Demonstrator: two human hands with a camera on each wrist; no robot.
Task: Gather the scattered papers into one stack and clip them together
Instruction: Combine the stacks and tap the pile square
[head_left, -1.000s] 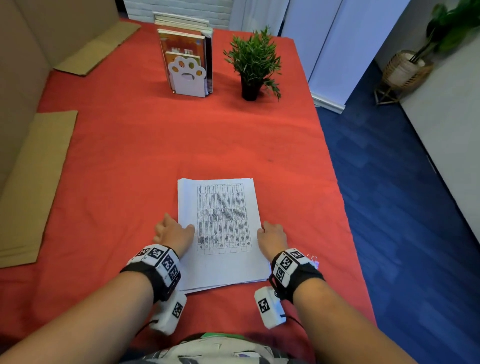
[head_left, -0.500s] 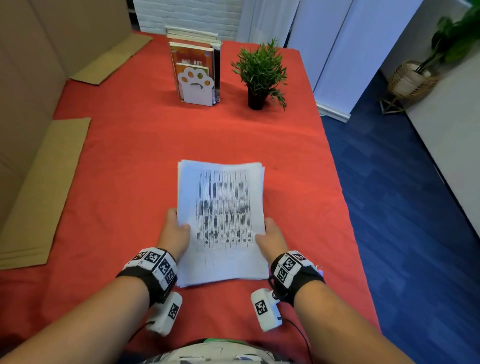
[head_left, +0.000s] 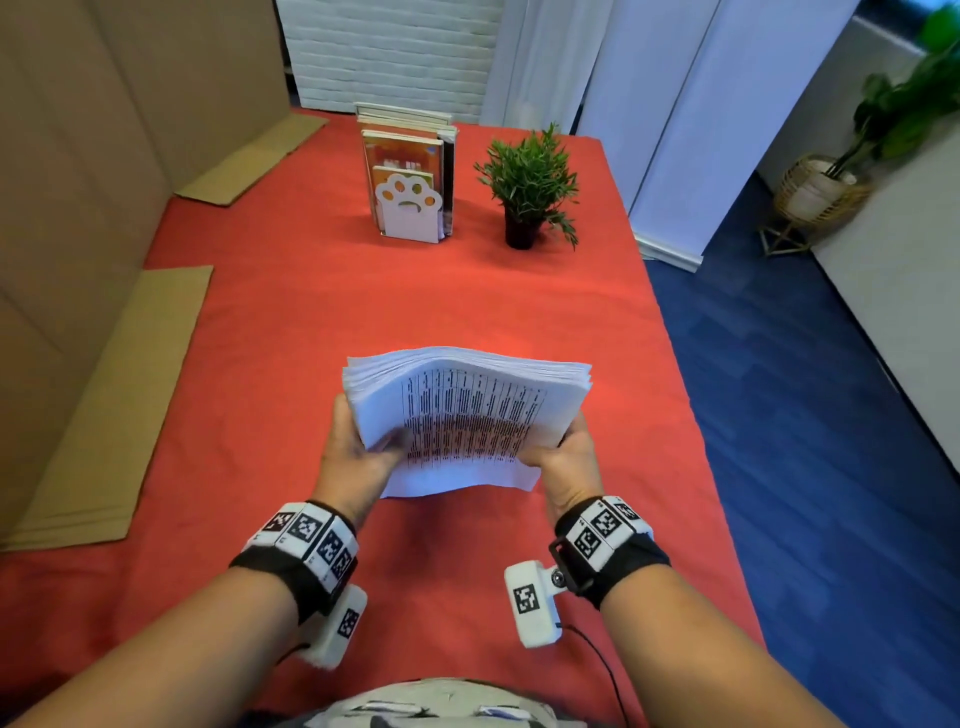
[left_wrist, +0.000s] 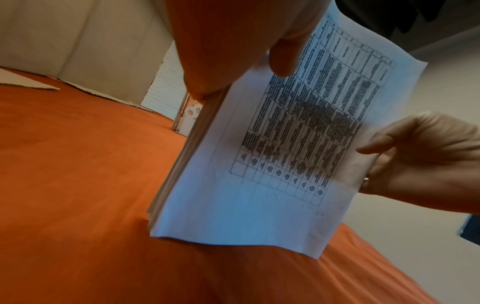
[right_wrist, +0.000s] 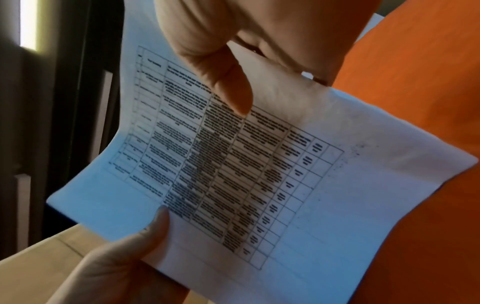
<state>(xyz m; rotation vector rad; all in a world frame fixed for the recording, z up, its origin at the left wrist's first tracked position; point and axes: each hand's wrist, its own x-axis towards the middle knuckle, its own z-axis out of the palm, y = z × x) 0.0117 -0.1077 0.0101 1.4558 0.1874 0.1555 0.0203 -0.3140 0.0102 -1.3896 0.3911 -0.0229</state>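
A thick stack of white papers (head_left: 467, 410) with a printed table on the top sheet stands nearly upright, its lower edge close to the red tablecloth (head_left: 363, 301). My left hand (head_left: 358, 452) grips the stack's left edge, thumb on the front sheet. My right hand (head_left: 563, 457) grips the right edge the same way. The left wrist view shows the stack (left_wrist: 272, 154) edge-on, with my left hand (left_wrist: 249, 41) above it. The right wrist view shows the printed sheet (right_wrist: 246, 164) under my right thumb (right_wrist: 226, 82). No clip shows in any view.
A paw-shaped bookend with books (head_left: 410, 182) and a small potted plant (head_left: 527, 187) stand at the table's far end. Cardboard sheets (head_left: 104, 415) lie along the left side. The table's right edge drops to a blue floor (head_left: 805, 415).
The stack lay flat on the cloth a second ago with my hands at its sides. Both hands have since lifted it and tipped it upright.
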